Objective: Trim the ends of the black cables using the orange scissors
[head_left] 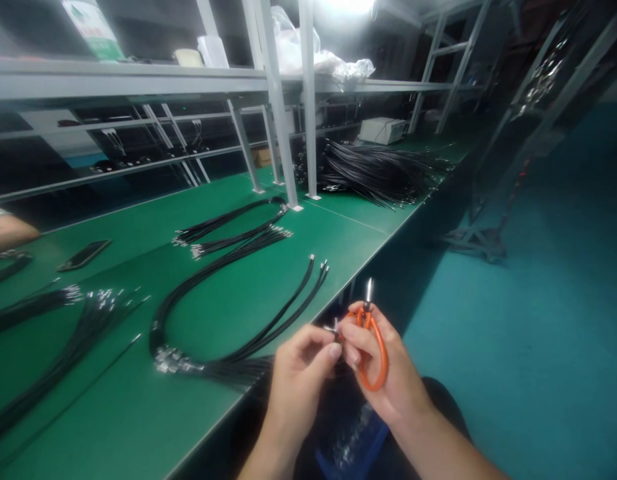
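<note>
Orange-handled snips (pixel 384 357) rest in my right hand (pixel 396 383), whose fingers curl round them; the short metal blades point up and away. Close beside it, my left hand (pixel 298 377) pinches a small dark piece with a shiny tip (pixel 334 327), which looks like a cable end. The fingertips of both hands nearly meet, just past the bench edge. Left of my hands, a bundle of black cables (pixel 181 293) loops over the green bench (pixel 218 300), with clear wrapping and metal tips at its ends. Some strands run behind my left hand.
More black cables (pixel 33 400) lie at the left, near a phone (pixel 86 255) and another person's arm (pixel 8 230). A large cable pile (pixel 378 170) sits farther back, past white shelf posts (pixel 278 113). Below my hands is a blue bag or bin (pixel 356 443).
</note>
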### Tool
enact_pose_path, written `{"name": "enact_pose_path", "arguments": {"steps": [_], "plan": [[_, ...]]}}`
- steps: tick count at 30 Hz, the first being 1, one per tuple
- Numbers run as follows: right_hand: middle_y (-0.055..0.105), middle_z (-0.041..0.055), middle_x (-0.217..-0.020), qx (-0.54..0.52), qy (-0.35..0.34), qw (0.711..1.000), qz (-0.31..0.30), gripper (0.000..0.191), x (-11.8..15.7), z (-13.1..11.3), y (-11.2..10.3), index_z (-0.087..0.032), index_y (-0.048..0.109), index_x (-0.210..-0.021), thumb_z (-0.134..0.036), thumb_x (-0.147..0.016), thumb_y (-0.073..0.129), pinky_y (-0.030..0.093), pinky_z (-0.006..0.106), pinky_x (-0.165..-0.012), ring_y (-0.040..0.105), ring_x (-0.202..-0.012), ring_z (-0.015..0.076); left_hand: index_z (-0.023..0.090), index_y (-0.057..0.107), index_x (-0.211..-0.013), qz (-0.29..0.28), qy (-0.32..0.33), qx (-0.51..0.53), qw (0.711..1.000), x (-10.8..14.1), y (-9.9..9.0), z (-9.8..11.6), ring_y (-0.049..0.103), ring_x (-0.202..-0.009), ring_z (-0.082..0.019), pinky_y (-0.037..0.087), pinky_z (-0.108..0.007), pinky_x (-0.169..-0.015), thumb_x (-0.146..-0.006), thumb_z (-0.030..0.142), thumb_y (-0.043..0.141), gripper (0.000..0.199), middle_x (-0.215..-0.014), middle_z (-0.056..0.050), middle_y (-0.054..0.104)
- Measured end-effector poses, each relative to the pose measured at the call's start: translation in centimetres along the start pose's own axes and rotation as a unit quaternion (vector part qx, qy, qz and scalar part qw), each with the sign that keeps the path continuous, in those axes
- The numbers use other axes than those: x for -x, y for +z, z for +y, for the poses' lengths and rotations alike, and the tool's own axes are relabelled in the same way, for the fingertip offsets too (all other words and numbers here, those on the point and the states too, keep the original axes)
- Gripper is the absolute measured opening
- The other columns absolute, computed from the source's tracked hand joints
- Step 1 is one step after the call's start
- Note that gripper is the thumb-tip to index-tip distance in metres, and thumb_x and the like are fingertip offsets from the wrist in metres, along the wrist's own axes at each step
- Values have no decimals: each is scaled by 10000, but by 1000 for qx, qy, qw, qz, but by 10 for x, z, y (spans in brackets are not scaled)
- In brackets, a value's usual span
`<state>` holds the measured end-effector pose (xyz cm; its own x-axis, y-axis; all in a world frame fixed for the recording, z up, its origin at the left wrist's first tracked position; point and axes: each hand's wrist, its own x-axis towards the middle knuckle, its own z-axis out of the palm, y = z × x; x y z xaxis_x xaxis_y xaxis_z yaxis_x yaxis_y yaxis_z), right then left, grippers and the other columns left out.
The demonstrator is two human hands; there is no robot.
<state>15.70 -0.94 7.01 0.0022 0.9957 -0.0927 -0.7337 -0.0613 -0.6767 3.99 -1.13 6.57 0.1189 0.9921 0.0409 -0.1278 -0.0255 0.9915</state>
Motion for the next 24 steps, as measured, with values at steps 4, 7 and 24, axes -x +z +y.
{"name": "enact_pose_path", "arguments": {"steps": [4, 7, 24], "plan": [[621, -54, -694, 139, -96, 982, 80, 261, 6, 0, -8, -235, 541, -917, -162, -735, 714, 369, 164, -440, 458, -455, 57, 151, 630, -712, 10, -16, 14, 1000, -1, -3, -2, 479, -535, -70, 394, -169, -511, -757, 248, 703, 129, -647, 23, 581], [697, 3, -849, 263, -195, 940, 94, 259, 11, -4, -8, -249, 579, -928, -168, -728, 722, 445, 220, -497, 531, -523, 100, 147, 623, -711, 6, -20, 9, 1000, -1, -3, -2, 465, -531, -71, 381, -174, -503, -758, 258, 699, 142, -635, 26, 557], [701, 33, -821, 405, -189, 891, 78, 349, 29, 6, -22, -269, 645, -975, -148, -659, 734, 526, 299, -627, 652, -690, 199, 175, 618, -736, 49, 21, 43, 998, -3, -7, -8, 520, -544, -61, 428, -172, -544, -782, 207, 681, 84, -680, 48, 582]]}}
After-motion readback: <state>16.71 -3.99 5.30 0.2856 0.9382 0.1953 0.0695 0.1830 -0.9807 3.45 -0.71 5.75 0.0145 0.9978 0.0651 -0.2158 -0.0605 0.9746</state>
